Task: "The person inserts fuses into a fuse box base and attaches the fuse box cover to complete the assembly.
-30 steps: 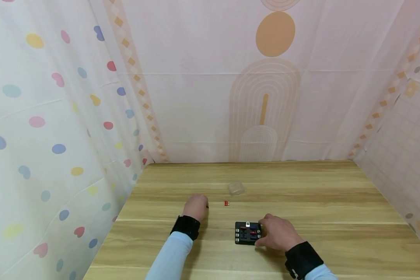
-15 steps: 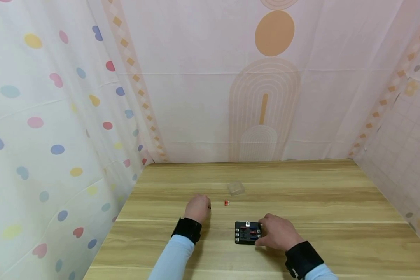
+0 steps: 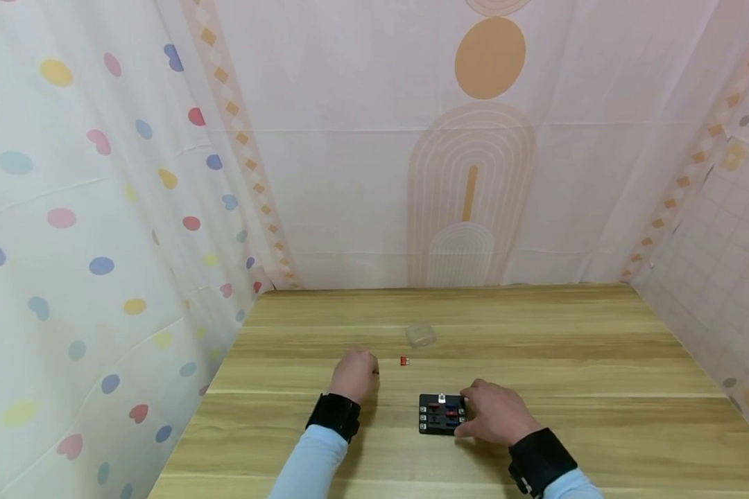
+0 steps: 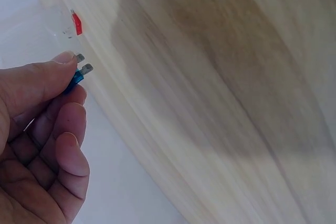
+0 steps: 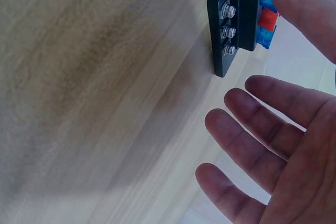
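My left hand (image 3: 354,375) pinches a small blue blade fuse (image 4: 76,80) between thumb and fingertips; its metal prongs stick out past the thumb. The other fingers curl loosely below it. On the table ahead lies a red blade fuse (image 3: 404,361). A black fuse block (image 3: 437,416) with screw terminals lies flat to the right, with blue and red fuses seated in it. My right hand (image 3: 494,414) rests at its right edge. In the right wrist view the thumb (image 5: 302,11) lies by the block and the fingers (image 5: 247,145) are spread, relaxed and apart from it.
A small clear plastic box (image 3: 421,335) lies behind the red fuse. The wooden table (image 3: 574,346) ends at a patterned curtain (image 3: 343,173) at the back, with more curtains on the left and right sides.
My left hand has moved slightly to the right, toward the fuse block, with the blue fuse in its fingers. The right hand and the fuse block have stayed in place.
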Available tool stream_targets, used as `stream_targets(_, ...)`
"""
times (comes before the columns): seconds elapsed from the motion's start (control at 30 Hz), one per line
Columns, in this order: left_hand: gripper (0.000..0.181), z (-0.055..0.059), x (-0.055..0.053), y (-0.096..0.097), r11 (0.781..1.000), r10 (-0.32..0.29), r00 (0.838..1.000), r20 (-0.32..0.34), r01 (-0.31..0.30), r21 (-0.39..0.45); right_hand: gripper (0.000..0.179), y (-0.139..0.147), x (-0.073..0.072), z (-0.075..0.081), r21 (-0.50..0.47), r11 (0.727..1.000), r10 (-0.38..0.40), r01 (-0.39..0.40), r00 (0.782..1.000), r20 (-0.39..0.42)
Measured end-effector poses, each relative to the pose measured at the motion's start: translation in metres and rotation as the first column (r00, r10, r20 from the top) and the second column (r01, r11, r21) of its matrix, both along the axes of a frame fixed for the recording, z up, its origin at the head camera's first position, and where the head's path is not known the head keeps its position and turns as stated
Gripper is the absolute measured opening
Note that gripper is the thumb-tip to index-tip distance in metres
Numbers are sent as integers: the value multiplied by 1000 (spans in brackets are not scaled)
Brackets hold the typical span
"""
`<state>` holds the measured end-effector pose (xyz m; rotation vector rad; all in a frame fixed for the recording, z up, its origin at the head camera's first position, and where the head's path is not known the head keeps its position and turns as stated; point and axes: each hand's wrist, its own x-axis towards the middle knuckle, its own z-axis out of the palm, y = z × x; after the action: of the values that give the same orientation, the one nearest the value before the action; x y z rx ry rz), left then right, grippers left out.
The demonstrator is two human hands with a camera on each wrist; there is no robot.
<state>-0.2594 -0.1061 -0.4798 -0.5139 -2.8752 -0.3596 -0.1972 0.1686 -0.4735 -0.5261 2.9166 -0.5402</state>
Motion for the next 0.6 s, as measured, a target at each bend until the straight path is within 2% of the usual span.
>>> stream_targets(0.6, 10, 4, 13, 7, 998, -27, 1000, -14, 28, 64, 67, -1, 0, 2, 4, 1000, 2, -3, 1000, 18)
